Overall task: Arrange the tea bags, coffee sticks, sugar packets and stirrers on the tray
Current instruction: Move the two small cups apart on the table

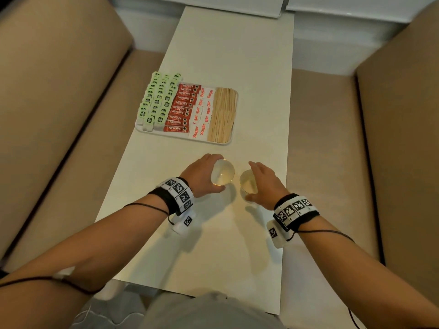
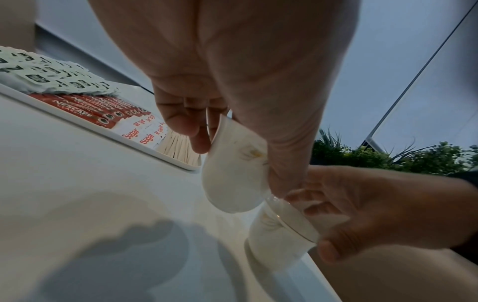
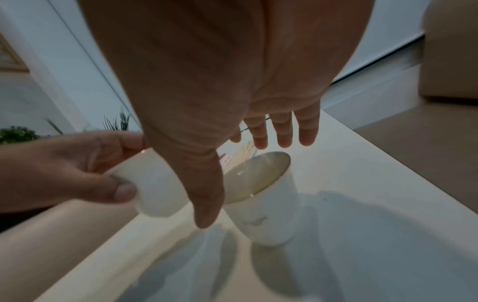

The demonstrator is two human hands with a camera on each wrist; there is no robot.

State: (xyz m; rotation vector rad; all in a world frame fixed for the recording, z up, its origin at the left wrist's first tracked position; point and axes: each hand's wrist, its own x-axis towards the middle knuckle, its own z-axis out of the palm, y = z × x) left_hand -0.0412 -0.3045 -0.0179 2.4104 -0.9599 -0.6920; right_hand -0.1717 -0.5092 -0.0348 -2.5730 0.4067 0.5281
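Your head view was evenly lit and warm, sharp on the table [image 1: 225, 67], with bowed edges. Soft shadows of your arms fell beneath and behind your left hand [image 1: 202, 176] and right hand [image 1: 263, 184]. Both wrist views were dim, bluish and strongly distorted, each palm close and blurred, with dark shadows below the fingers.

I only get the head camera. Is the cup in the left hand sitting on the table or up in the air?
Observer: Up in the air. The left hand holds the left cup tilted, clear of the table.
Child: Is anything drawn on it?
Observer: There is a faint yellowish mark on its side.
Child: What else is in the room?
Observer: Some green plants, outside your view.
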